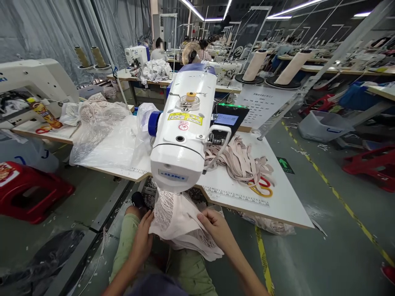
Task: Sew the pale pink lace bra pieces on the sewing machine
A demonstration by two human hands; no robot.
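Note:
A pale pink bra with lace panels hangs below the head of a white JUKI sewing machine. Its upper part goes under the machine head, which hides the needle area. My left hand is closed on the left edge of the bra, by the lace panel; the fingertips are partly hidden. On the other side, my right hand pinches the fabric between thumb and fingers. The lower part of the bra drapes over my lap.
Pale straps and scissors lie on the table right of the machine. Clear plastic bags cover the left side. Thread cones stand behind. Red stools and plastic bins are on the floor.

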